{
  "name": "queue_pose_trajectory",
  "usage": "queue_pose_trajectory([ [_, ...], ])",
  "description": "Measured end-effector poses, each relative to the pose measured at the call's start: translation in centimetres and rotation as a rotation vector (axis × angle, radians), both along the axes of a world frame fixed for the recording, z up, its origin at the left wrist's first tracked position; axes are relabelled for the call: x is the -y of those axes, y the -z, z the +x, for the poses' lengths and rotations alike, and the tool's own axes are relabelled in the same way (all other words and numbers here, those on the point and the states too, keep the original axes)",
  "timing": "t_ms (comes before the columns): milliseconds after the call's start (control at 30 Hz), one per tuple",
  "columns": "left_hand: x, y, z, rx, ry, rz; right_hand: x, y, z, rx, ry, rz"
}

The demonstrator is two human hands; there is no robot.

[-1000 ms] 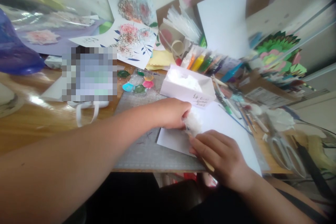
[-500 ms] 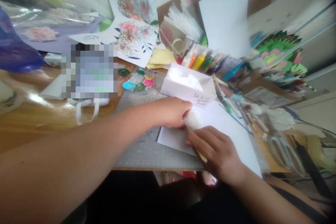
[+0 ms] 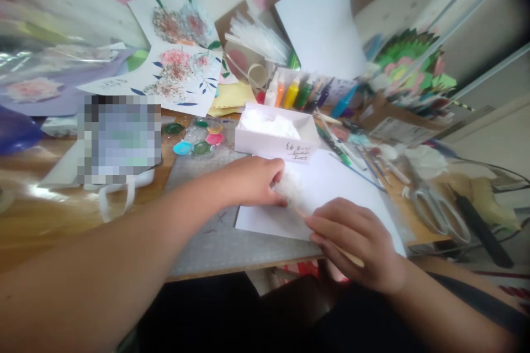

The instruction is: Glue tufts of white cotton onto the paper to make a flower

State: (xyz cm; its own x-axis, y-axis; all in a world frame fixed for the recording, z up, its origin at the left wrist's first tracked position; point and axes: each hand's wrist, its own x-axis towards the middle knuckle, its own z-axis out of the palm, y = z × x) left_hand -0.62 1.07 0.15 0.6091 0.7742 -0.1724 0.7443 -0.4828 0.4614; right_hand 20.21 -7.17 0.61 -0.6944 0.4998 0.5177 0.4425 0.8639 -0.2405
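My left hand [image 3: 259, 181] curls its thumb and fingers around the left side of a white, semi-clear fluffy clump [image 3: 295, 187]. To its right, my right hand [image 3: 356, 240] is closed on a thin light wooden stick [image 3: 354, 257], whose lower end sticks out below the fingers. The stick's other end points toward the clump, and its tip blends in there, so I cannot tell whether they touch. Both hands are over a white sheet of paper [image 3: 348, 185]. Just behind stands a white open box [image 3: 273, 146] with white material inside.
A grey cutting mat [image 3: 199, 242] lies under the paper. Small paint dishes [image 3: 202, 147] sit left of the box, paint bottles [image 3: 291, 94] behind it. Scissors [image 3: 434, 207] and brushes [image 3: 375, 168] lie at the right. A blurred-out device [image 3: 120, 140] stands left.
My right hand has drawn away from my left toward the lower right, along with the stick, widening the gap between them. The whole view has shifted, with the desk items now farther left.
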Motion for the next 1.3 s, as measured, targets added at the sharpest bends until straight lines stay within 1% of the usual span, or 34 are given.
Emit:
queue_pose_trajectory([
  [133, 0.0, 0.2, 0.2, -0.025, -0.006, 0.029, 0.0, 0.6, 0.0, -0.004, 0.03, 0.016],
  [333, 0.0, 0.0, 0.2, -0.021, 0.0, 0.013, -0.4, 1.1, -0.4, 0.029, 0.076, 0.005],
  [500, -0.1, -0.1, 0.1, 0.001, -0.008, -0.006, -0.6, 0.9, -0.2, 0.081, 0.093, 0.011],
  [600, -0.2, 0.1, 0.1, 0.015, -0.004, -0.014, -0.5, 0.5, 0.1, 0.021, 0.1, 0.031],
  [700, -0.3, 0.3, 0.0, 0.017, 0.0, -0.027, -0.4, 0.4, 0.1, -0.059, 0.073, -0.024],
  [833, -0.4, 0.3, -0.1, 0.009, 0.006, -0.032, -0.5, 0.8, -0.4, -0.004, 0.055, -0.092],
  [900, -0.3, 0.0, -0.1, 0.006, 0.024, -0.051, -0.6, 1.1, -0.6, 0.021, 0.083, -0.082],
  [1000, -0.1, -0.4, 0.1, -0.022, 0.031, -0.08, -0.9, 1.2, -0.6, -0.012, 0.11, -0.061],
  [1167, 0.3, -0.4, 0.6, -0.084, -0.047, 0.003, -1.0, 1.1, -0.4, -0.072, 0.098, -0.104],
  [1300, 0.2, 0.0, 0.5, -0.062, -0.024, 0.025, -0.7, 0.9, -0.4, -0.149, 0.105, -0.14],
])
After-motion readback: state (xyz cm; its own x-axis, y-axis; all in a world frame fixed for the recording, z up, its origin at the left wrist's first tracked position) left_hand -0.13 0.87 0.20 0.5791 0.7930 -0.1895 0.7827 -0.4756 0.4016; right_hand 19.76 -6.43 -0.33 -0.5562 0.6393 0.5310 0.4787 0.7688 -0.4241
